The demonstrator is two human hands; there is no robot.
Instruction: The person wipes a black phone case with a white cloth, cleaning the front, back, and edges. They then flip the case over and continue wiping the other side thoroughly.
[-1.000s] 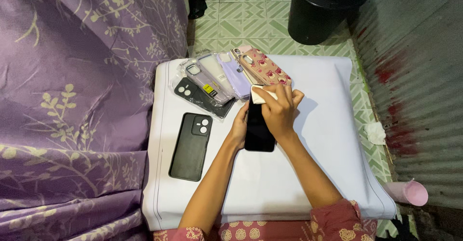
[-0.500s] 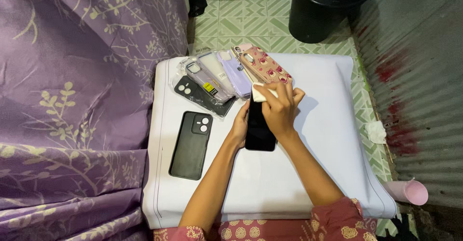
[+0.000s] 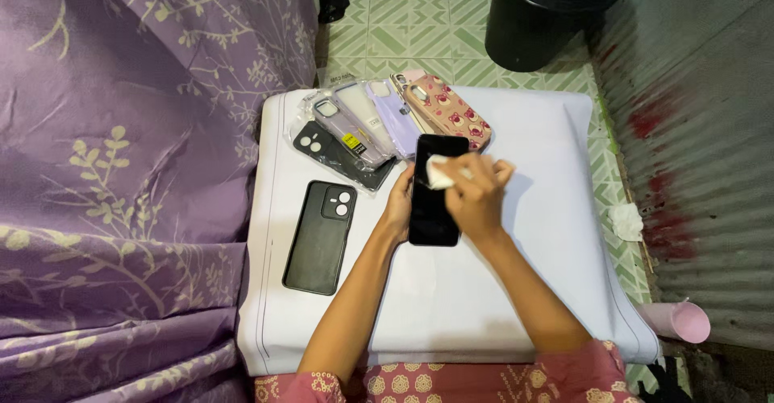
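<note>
Pressing a small white wipe [image 3: 439, 172] onto the slim black glass-fronted phone [image 3: 435, 197], the right hand [image 3: 476, 197] is pinching it while the left hand [image 3: 400, 207] is gripping the slick, likely fragile phone's edge on the white worktop [image 3: 548, 234].

Black phone [image 3: 434, 209], dark screen up, flat on white pad, small white wipe [image 3: 438, 173] pressed on its glass

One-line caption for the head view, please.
Left hand steadies a dark phone on a white pad while right hand presses a small white wipe to its screen.
</note>
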